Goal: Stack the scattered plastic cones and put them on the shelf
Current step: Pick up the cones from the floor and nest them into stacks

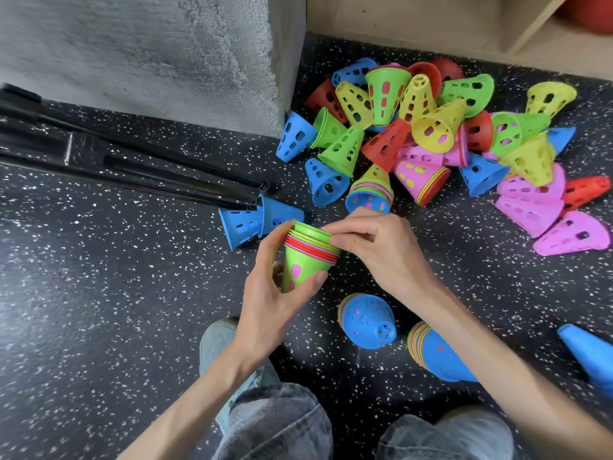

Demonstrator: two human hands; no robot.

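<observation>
1. Head view, the step: a green cone is being seated into the nested stack [306,257]. To do it well, I would keep the stack's open end tilted toward the right hand, press evenly around the rim so the cone drops square and does not jam on one side, and check that the coloured rims sit flush before reaching for another.
2. Left hand [275,293]: it comes up from below, fingers and thumb curled round the narrow lower body of the stack, thumb across the front and fingers behind.
3. Right hand [374,247]: it comes in from the right, fingertips pinching the top rim of the stack; whether it presses down or only steadies is hard to tell from this angle.
4. Where things lie: the loose cone pile [431,134] is beyond the right hand, and two blue cones [255,224] lie just beyond the left. Finished stacks [368,322] rest below the right wrist, and the shelf [527,24] is far beyond the pile.
</observation>
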